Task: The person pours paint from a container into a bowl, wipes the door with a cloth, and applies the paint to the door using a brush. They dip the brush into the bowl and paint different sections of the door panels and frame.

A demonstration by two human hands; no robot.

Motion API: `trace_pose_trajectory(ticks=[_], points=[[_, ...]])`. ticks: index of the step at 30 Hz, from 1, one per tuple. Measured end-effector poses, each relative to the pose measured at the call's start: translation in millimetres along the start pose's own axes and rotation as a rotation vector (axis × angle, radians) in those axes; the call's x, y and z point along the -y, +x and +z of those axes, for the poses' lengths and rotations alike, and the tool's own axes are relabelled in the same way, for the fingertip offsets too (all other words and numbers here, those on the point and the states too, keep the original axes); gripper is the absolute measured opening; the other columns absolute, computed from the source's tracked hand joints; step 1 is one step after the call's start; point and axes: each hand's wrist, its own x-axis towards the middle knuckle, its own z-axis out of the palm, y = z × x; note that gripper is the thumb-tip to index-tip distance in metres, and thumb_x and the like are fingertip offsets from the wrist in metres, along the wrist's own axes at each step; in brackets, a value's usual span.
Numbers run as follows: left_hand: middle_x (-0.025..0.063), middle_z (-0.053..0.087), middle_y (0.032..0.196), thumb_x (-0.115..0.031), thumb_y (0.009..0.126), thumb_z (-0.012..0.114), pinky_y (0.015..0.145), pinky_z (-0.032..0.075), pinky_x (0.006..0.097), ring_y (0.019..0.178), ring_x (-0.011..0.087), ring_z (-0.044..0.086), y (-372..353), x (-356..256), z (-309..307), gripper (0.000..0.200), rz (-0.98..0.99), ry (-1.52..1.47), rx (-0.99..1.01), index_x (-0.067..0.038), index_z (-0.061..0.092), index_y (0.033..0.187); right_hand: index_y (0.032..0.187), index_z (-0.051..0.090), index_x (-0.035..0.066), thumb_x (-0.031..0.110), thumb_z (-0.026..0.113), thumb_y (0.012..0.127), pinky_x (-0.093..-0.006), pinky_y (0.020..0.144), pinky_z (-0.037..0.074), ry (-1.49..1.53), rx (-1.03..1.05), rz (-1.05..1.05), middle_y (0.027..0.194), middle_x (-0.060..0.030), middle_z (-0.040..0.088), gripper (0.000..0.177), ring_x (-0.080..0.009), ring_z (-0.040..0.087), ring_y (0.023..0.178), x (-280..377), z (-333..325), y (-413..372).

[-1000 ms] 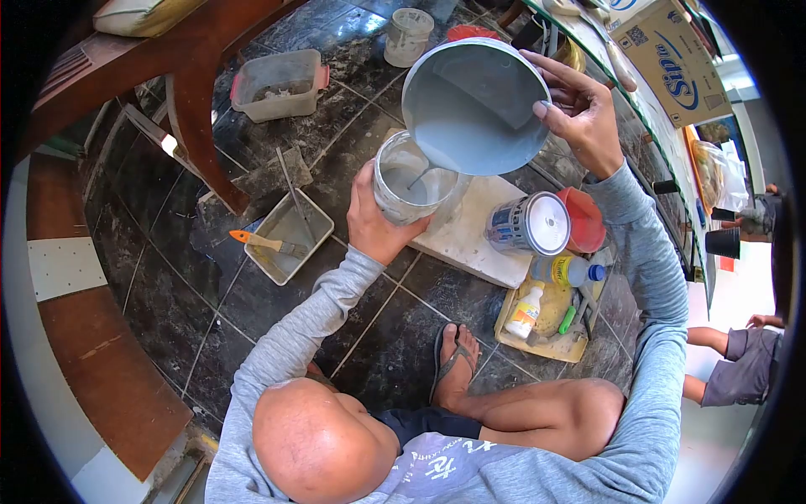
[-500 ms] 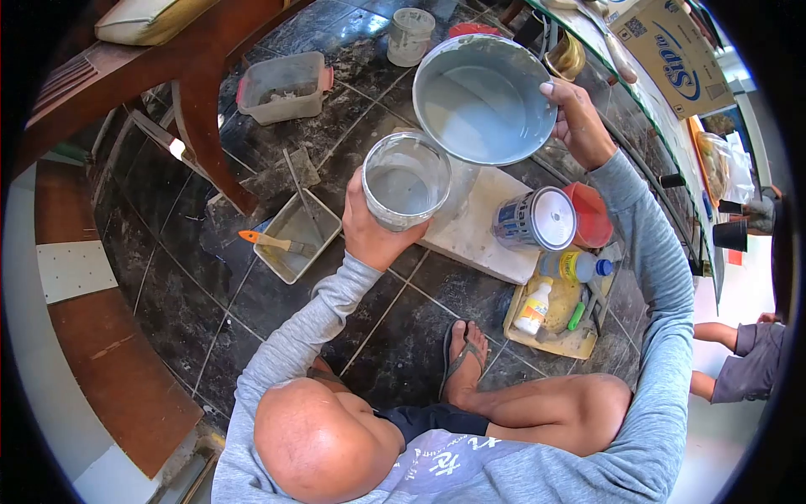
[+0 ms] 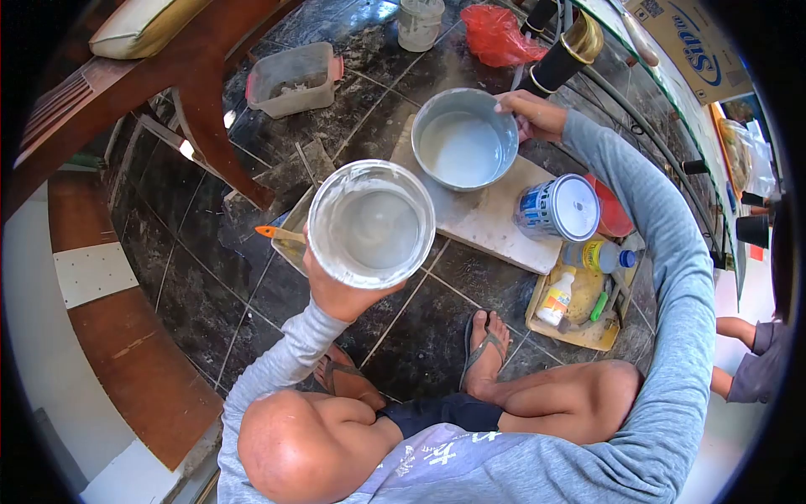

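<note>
My left hand (image 3: 334, 286) is wrapped round a clear plastic tub (image 3: 372, 277), raised toward me. Greyish-white liquid lies in the tub, and smears coat its inner wall. With fingers closed on its rim, my right hand (image 3: 537, 115) grips a grey metal bowl (image 3: 466, 178) that holds pale, milky liquid. The bowl is over the far end of a whitish slab (image 3: 495, 230). A paint can (image 3: 557, 207) with a blue and white label stands on the slab's near end. Behind the tub, a shallow tray (image 3: 290, 220) is partly hidden, with an orange-handled brush (image 3: 279, 233) in it.
To the right, a yellowish tray (image 3: 579, 329) holds a white bottle (image 3: 556, 298), a clear bottle (image 3: 598, 256) and tools. A red container (image 3: 611, 210) is behind the can. Farther off are a plastic box (image 3: 294, 80), a smeared tub (image 3: 420, 25) and a red plastic bag (image 3: 497, 35).
The bowl has gone from raised and tipped toward the tub down to the slab, in my right hand. My left hand has brought the tub closer to me and slightly left.
</note>
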Motion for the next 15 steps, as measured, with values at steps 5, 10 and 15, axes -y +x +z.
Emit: trace_pose_trajectory(ticks=[5, 10, 15], points=[[0.0118, 0.055, 0.132, -0.010, 0.063, 0.089, 0.106, 0.041, 0.0370, 0.122, 0.0233, 0.054, -15, 2, -15, 0.092, -0.078, -0.108, 0.071, -0.002, 0.039, 0.140, 0.130, 0.051, 0.005, 0.030, 0.061, 0.090, -0.0251, 0.063, 0.056, -0.021, 0.072, 0.117, 0.087, 0.0003, 0.062, 0.047, -0.0067, 0.062, 0.066, -25, -16, 30], [0.0145, 0.058, 0.128, -0.018, 0.049, 0.097, 0.103, 0.045, 0.0395, 0.117, 0.0242, 0.058, -20, 16, -21, 0.105, -0.130, -0.083, -0.022, 0.000, 0.041, 0.136, 0.129, 0.055, 0.008, 0.038, 0.061, 0.092, -0.0252, 0.061, 0.052, -0.031, 0.205, 0.111, 0.089, 0.0016, 0.058, 0.047, -0.0060, 0.057, 0.069, -15, -9, 34], [0.0148, 0.056, 0.130, -0.018, 0.049, 0.097, 0.103, 0.045, 0.0394, 0.118, 0.0245, 0.057, -11, 7, -26, 0.107, -0.093, -0.020, 0.055, -0.001, 0.039, 0.137, 0.138, 0.051, 0.008, 0.048, 0.064, 0.091, -0.0213, 0.068, 0.048, -0.154, 0.171, 0.136, 0.104, 0.0021, 0.060, 0.063, -0.0041, 0.053, 0.082, -11, -9, 28]])
